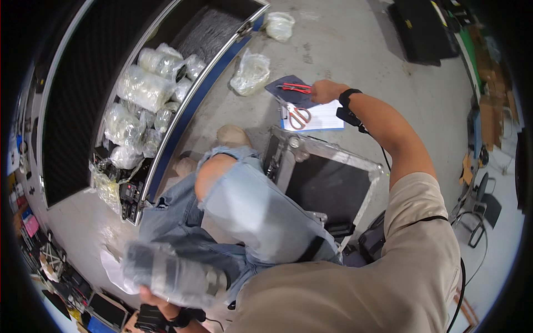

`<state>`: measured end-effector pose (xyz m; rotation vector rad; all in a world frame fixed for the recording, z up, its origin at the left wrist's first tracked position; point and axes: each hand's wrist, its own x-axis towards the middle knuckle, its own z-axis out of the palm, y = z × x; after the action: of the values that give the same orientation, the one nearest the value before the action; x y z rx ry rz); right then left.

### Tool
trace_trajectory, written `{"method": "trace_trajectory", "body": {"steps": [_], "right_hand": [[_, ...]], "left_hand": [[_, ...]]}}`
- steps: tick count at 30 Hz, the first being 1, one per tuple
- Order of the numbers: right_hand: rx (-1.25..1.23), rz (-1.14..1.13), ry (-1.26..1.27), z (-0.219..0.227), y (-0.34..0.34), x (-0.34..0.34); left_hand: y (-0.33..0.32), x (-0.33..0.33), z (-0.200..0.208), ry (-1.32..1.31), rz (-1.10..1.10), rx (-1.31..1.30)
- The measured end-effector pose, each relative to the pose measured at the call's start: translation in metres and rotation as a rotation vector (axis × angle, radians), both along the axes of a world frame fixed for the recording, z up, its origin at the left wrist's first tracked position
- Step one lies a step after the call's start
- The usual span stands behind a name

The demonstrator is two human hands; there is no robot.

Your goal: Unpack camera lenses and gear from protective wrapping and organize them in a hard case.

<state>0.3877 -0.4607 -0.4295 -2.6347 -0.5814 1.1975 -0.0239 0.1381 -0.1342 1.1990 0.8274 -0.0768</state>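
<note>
Grey concrete floor [355,44] in what looks like a workshop, with stuff piled along the left and right edges. So, the wrapped bundle [172,275]: it's a fat cylinder in clear plastic, lying on its side at the near left, by the lap. The left hand [158,302] is right up against its near side, holding it, with the fingers mostly hidden and a bit blurry. The bundle sits just beyond that hand and stretches off to its right.

Over on the far right, the right hand [328,91] is reaching out to a red tool [296,87], fingers curled in narrow at its right end. The tool sticks out to the left of the hand. They look to be touching, but I can't tell if it's actually gripped. Under the tool there's a dark cloth [302,100], with orange-handled scissors [293,109] just on the near side, partly over a clipboard with paper [325,120].

Left of all that is a big open case [189,104] with a blue side, holding a heap of plastic-wrapped pieces [145,89]. A crumpled plastic bag [251,72] lies on the floor between case and cloth, and a black case with silver edges [327,186] stands right of the knees.
</note>
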Motion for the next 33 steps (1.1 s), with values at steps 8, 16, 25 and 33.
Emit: {"method": "trace_trajectory", "body": {"steps": [8,16,25,33], "right_hand": [[-0.331,0.137,0.184,-0.096,0.070,-0.022],[-0.443,-0.080,0.144,-0.149,0.054,-0.061],[-0.137,0.093,0.267,-0.114,0.050,-0.011],[0.576,-0.566,0.179,0.111,0.088,-0.022]], "left_hand": [[-0.017,0.089,0.011,-0.143,0.022,-0.259],[0.018,0.099,0.009,-0.151,-0.084,-0.419],[-0.002,0.055,-0.019,-0.125,0.085,-0.085],[-0.057,0.091,-0.031,-0.306,0.117,-0.018]]}}
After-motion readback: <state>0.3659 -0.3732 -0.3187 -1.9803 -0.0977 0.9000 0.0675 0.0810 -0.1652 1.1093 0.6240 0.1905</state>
